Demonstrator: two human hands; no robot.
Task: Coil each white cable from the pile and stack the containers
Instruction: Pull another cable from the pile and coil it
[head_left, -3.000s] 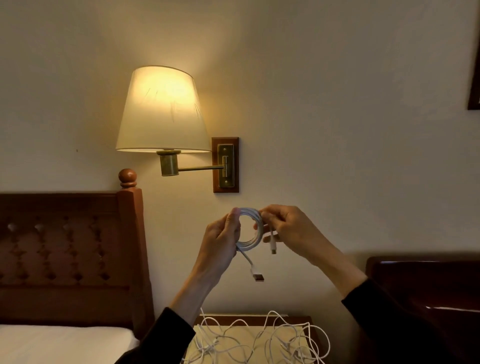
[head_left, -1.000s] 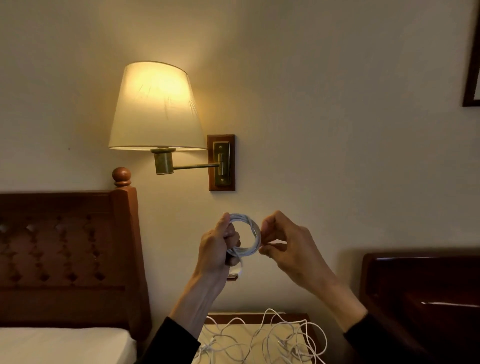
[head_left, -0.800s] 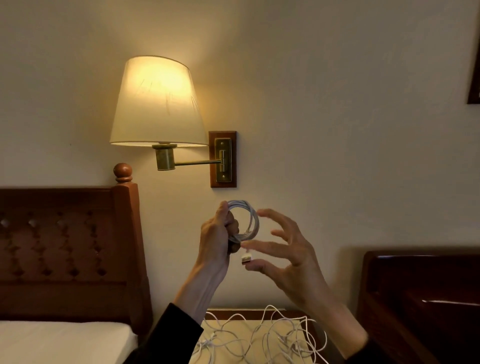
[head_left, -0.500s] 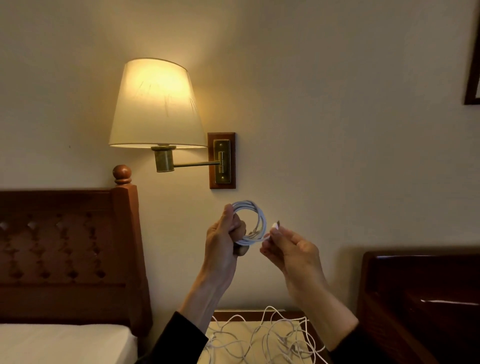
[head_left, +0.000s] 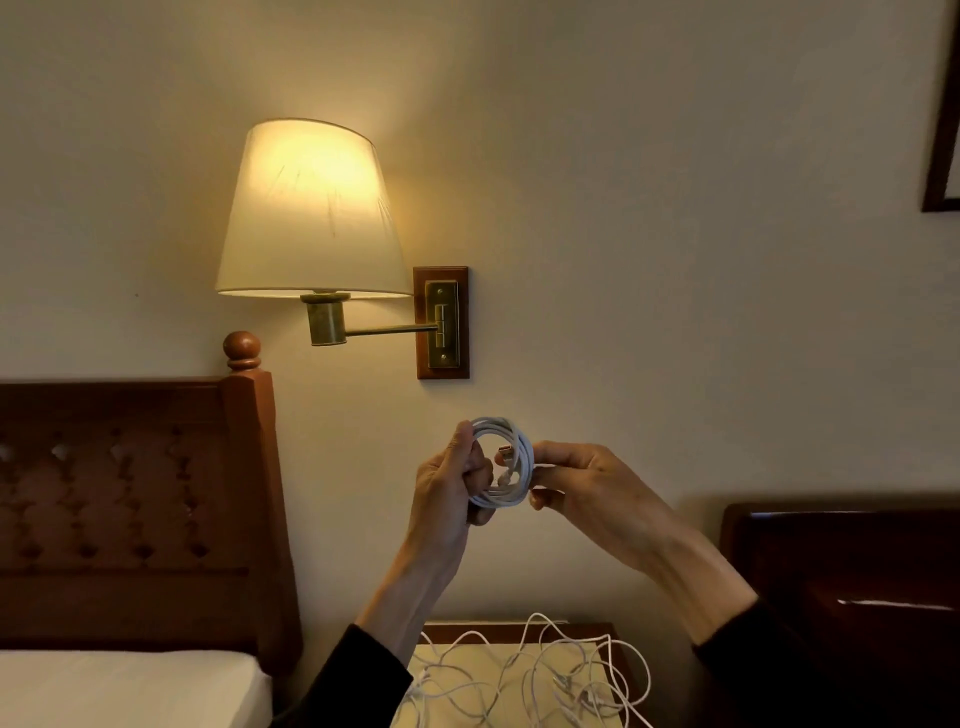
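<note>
Above the bedside table (head_left: 519, 631), a coiled white cable (head_left: 511, 461) is held up before the wall: gripped on one side by the left hand (head_left: 451, 486), pinched on the other by the right hand (head_left: 587, 486); loose cables (head_left: 530, 675) are piled on the table below

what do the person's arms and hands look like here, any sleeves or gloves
Both hands, left hand and right hand, are bare, with no gloves, rings or watch visible. Each forearm is uncovered partway, ending in a dark long sleeve pushed up from the wrist.
</note>
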